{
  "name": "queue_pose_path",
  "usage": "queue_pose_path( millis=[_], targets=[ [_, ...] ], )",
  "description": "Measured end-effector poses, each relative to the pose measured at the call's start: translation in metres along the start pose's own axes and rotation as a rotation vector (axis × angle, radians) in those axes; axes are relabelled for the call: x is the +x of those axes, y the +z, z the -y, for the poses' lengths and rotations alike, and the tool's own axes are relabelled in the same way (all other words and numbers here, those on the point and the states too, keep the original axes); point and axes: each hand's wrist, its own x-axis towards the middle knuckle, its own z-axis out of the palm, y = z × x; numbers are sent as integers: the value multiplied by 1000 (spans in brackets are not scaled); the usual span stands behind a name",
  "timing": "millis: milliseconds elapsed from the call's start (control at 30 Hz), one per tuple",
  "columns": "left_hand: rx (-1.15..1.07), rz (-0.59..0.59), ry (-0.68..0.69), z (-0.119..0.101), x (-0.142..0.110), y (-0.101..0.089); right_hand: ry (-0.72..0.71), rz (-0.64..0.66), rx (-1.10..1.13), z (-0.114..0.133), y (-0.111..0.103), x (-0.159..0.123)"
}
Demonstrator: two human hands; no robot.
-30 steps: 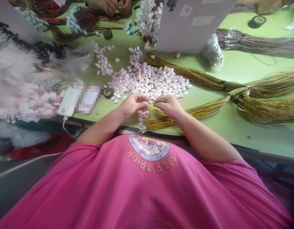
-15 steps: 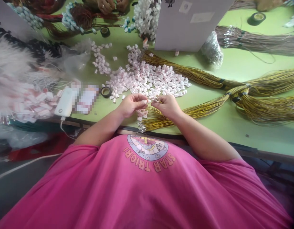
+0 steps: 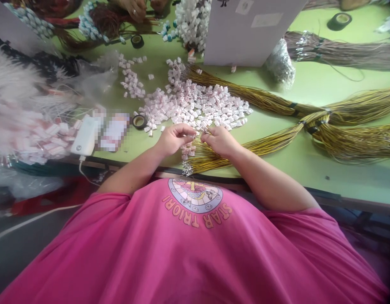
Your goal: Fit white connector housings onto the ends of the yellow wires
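Note:
My left hand [image 3: 173, 140] is closed in a pinch, with a small pale connector housing [image 3: 196, 133] at its fingertips, partly hidden. Facing it, my right hand [image 3: 224, 141] grips several thin wires whose silver crimped ends [image 3: 205, 129] poke out toward the left fingertips. The two hands are almost touching. Just below them lie several connector housings [image 3: 188, 151] fixed to wire ends. A yellow-and-black wire bundle [image 3: 210, 162] runs under my right hand, its bare metal terminals [image 3: 187, 169] near the table's front edge. Beyond both hands spreads a heap of loose white-pink connector housings [image 3: 195, 103].
A tape roll [image 3: 139, 122], a white power bank [image 3: 85, 135] with a cable and a blurred-out item [image 3: 114, 131] lie left. Tied yellow-black wire bundles [image 3: 340, 131] stretch right. A grey-white box panel [image 3: 245, 33] stands behind. Another person's hand [image 3: 136, 7] works at the far side.
My fingertips have shifted slightly at the wire ends, and the housing at my left fingertips shows less. The whole view has moved a little; the far person's hands have moved up and apart.

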Motion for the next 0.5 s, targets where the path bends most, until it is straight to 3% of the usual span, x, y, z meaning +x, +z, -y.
queue_pose_path(
  millis=[100, 167, 333, 500],
  targets=[
    [122, 2, 138, 1, 0, 0, 20, 11, 14, 0, -1, 0],
    [160, -3, 161, 2, 0, 1, 31, 22, 49, -3, -1, 1],
    [101, -26, 23, 4, -2, 7, 3, 12, 174, -13, 2, 5],
    [63, -84, -70, -1, -3, 15, -53, -49, 65, -15, 6, 6]
  ],
)
